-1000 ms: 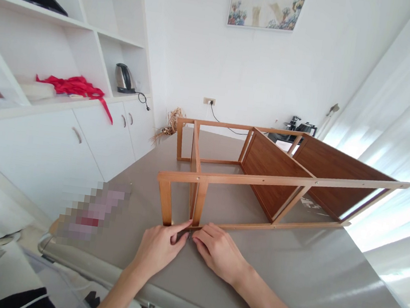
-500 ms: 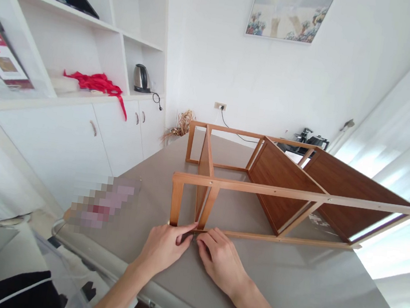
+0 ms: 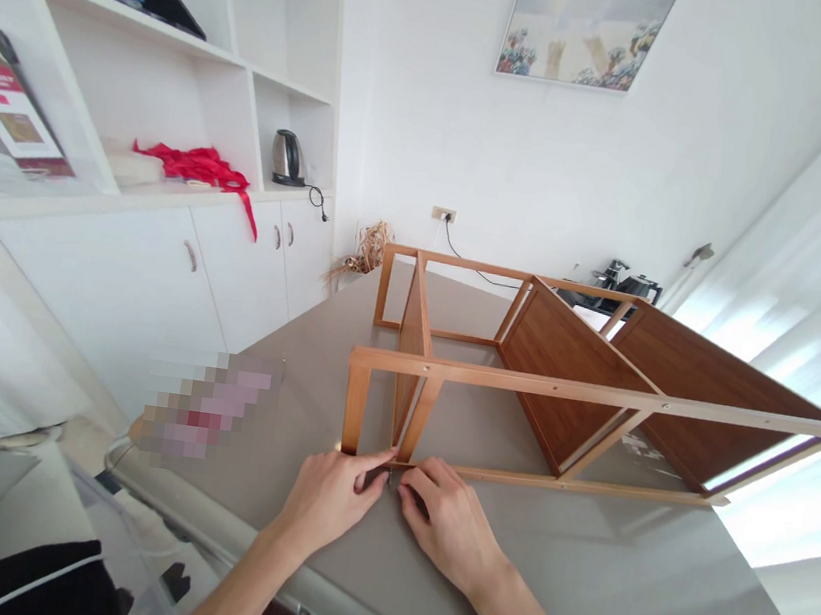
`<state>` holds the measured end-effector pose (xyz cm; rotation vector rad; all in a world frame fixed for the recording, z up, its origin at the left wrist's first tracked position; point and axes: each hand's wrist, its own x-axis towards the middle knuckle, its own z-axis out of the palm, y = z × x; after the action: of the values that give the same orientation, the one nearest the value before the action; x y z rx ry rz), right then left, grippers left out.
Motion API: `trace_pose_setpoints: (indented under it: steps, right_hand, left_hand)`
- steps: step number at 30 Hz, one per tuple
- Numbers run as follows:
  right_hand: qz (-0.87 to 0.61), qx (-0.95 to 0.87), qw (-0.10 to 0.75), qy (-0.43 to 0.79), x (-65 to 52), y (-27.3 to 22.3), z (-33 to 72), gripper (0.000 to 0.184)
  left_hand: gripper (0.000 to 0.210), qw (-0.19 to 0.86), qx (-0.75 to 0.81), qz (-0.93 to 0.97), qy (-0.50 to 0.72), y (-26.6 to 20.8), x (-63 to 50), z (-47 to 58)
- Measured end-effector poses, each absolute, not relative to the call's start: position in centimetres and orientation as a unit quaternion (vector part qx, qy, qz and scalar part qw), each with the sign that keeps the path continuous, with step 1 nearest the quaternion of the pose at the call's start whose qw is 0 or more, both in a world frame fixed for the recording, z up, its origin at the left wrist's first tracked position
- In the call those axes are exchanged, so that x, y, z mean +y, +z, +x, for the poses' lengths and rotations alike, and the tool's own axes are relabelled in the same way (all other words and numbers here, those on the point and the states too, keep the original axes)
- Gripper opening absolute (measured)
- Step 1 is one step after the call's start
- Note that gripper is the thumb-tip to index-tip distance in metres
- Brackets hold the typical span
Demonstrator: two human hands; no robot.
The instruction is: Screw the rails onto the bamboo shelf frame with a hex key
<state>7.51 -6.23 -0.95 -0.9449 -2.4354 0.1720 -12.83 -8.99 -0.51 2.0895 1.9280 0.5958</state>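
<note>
A wooden shelf unit [image 3: 499, 376] lies on its side on the grey table, its rails and panels standing up from it. My left hand [image 3: 329, 494] is at the near rail, below the joint of one shelf panel. Its index finger rests on the rail, and the thumb is bent close to a small metal piece [image 3: 390, 476] that looks like a screw. Opposite it, my right hand [image 3: 449, 519] lies low over the table with its fingers curled together by the same joint. Whatever those fingers hold is hidden.
The grey table [image 3: 608, 586] carries the shelf unit and a blurred packet [image 3: 207, 412] at the left. White cabinets [image 3: 236, 254] with a kettle [image 3: 288, 158] and red ribbon [image 3: 198, 169] stand behind. A clear plastic box [image 3: 116, 531] with dark cloth sits below the table's near left edge.
The view has shifted slightly, so everything sits a little further right and lower. Both hands keep nearly the same pose at the joint.
</note>
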Motion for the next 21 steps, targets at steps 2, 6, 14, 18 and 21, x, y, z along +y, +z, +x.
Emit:
trace_pose_setpoints:
  steps: [2,6,14,18,21]
  right_hand:
    - [-0.356,-0.898,0.254,0.055,-6.13,-1.17,7.6,0.011]
    - [-0.355,-0.9,0.246,0.052,-5.88,-1.38,7.71,0.01]
    - [-0.351,-0.899,0.254,0.062,-5.94,-1.22,7.71,0.01]
    - [-0.344,-0.898,0.266,0.071,-6.03,-1.13,7.59,0.012]
    - [-0.347,-0.893,0.277,0.079,-6.02,-1.14,7.63,0.013]
  left_hand:
    - [0.036,0.112,0.662,0.713,0.202,-0.67,-8.98,-12.8]
    - [0.036,0.086,0.655,0.722,0.204,-0.78,-9.02,-12.81]
    - [0.039,0.071,0.654,0.733,0.174,-0.48,-9.13,-12.76]
    - [0.038,0.062,0.654,0.735,0.168,-0.68,-9.04,-12.78]
    - [0.036,0.056,0.661,0.728,0.173,-0.92,-9.08,-12.64]
